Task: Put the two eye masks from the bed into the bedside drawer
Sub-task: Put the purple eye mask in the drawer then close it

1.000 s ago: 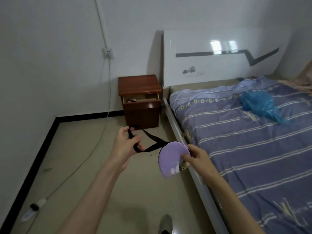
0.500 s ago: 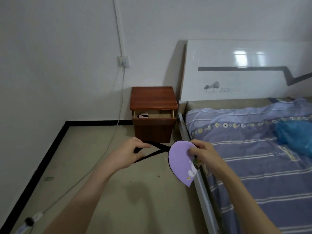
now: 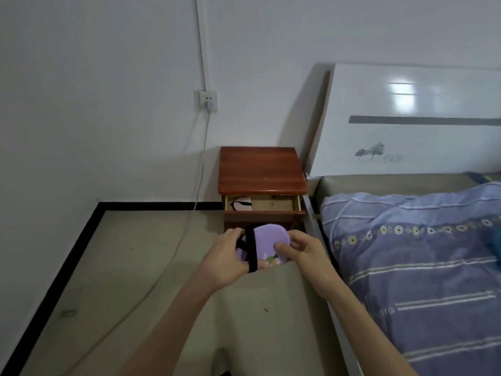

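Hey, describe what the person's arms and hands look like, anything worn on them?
Both forearms are bare as far as the frame shows: no sleeves in view. The left hand and right hand wear no gloves, and no watch, bracelet or ring is visible.

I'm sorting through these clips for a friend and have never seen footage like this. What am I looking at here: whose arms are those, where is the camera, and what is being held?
There is no machine here. The camera sits on a person's head and looks forward and down, so the two bare arms reaching in from the bottom are that person's own.

The left hand and the right hand together hold a soft purple eye mask with a black elastic strap; the strap runs across the mask on the left-hand side.

Just beyond the hands stands a reddish-brown wooden bedside cabinet. Its top drawer is pulled open, and a pale eye mask with a dark strap already lies in the drawer's left part.

To the right is a bed with a striped blue-purple cover and a glossy white headboard. A white cable hangs from a wall socket to the floor.
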`<state>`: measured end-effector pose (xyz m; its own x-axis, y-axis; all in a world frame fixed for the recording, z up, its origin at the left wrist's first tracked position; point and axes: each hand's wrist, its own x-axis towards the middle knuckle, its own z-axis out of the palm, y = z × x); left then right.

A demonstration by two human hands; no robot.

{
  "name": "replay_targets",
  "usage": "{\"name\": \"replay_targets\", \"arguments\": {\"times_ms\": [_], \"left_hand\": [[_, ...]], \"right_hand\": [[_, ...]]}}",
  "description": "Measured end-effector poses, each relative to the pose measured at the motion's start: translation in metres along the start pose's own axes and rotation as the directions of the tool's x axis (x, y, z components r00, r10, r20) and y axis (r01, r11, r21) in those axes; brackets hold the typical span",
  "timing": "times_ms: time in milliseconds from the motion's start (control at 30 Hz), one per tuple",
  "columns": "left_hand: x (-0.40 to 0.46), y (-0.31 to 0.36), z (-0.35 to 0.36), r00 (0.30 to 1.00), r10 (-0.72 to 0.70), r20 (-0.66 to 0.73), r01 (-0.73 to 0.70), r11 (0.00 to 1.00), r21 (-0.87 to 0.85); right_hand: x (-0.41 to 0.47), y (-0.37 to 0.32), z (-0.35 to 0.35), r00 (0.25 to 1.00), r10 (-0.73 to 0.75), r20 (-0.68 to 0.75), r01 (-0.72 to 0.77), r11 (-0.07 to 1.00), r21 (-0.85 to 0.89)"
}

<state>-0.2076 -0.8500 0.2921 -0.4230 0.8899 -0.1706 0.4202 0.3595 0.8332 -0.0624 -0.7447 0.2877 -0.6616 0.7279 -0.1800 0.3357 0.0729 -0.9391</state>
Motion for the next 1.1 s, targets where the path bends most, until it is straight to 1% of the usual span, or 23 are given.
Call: {"name": "replay_targets", "arguments": {"times_ms": [67, 133, 267, 333, 367, 433, 500, 567, 633, 700, 800, 867, 967, 1100], "left_hand": [[0.023, -0.012, -0.023, 0.999, 0.005, -0.036, -0.006, 1.000, -0.019], [0.046, -0.021, -0.043, 0.999, 0.023, -0.030, -0.024, 0.999, -0.031], [0.086, -0.035, -0.066, 0.998, 0.053, -0.019, -0.053, 0.999, -0.003], [0.099, -0.042, -0.071, 0.999, 0.047, 0.002, -0.047, 0.997, -0.061], [0.105, -0.045, -0.073, 0.999, 0.039, 0.020, -0.036, 0.993, -0.114], [0.118, -0.048, -0.077, 0.999, 0.003, 0.049, 0.010, 0.963, -0.268], [0.133, -0.048, -0.079, 0.999, -0.016, 0.035, 0.029, 0.908, -0.417], [0.151, -0.048, -0.082, 1.000, -0.018, 0.007, 0.019, 0.875, -0.483], [0.168, -0.046, -0.084, 1.000, 0.001, 0.011, 0.005, 0.886, -0.464], [0.185, -0.047, -0.083, 1.000, 0.006, 0.026, 0.005, 0.913, -0.409], [0.209, -0.050, -0.075, 0.999, -0.006, 0.049, 0.023, 0.937, -0.348], [0.228, -0.053, -0.066, 0.996, -0.021, 0.092, 0.050, 0.944, -0.326], [0.263, -0.058, -0.048, 0.989, -0.084, 0.121, 0.114, 0.957, -0.266], [0.320, -0.072, -0.009, 0.969, -0.221, 0.105, 0.241, 0.937, -0.251]], "right_hand": [[0.026, -0.005, 0.012, 0.991, 0.132, -0.008, -0.127, 0.963, 0.237], [0.050, -0.007, 0.022, 0.980, 0.200, -0.003, -0.183, 0.906, 0.382], [0.088, -0.009, 0.037, 0.967, 0.254, -0.004, -0.206, 0.792, 0.574], [0.105, -0.010, 0.040, 0.965, 0.263, -0.007, -0.191, 0.716, 0.672], [0.113, -0.012, 0.040, 0.966, 0.258, -0.017, -0.177, 0.707, 0.685], [0.129, -0.015, 0.040, 0.972, 0.232, -0.032, -0.161, 0.760, 0.630], [0.141, -0.017, 0.041, 0.976, 0.217, -0.031, -0.164, 0.819, 0.549], [0.152, -0.015, 0.040, 0.974, 0.223, -0.046, -0.175, 0.862, 0.475], [0.163, -0.012, 0.039, 0.977, 0.208, -0.039, -0.178, 0.907, 0.382], [0.176, -0.008, 0.036, 0.982, 0.187, 0.004, -0.180, 0.938, 0.297], [0.198, 0.002, 0.030, 0.980, 0.194, 0.046, -0.199, 0.962, 0.185], [0.216, 0.011, 0.023, 0.975, 0.208, 0.077, -0.217, 0.968, 0.126], [0.250, 0.031, 0.006, 0.961, 0.244, 0.130, -0.255, 0.964, 0.080], [0.297, 0.071, -0.021, 0.934, 0.339, 0.110, -0.351, 0.929, 0.120]]}}
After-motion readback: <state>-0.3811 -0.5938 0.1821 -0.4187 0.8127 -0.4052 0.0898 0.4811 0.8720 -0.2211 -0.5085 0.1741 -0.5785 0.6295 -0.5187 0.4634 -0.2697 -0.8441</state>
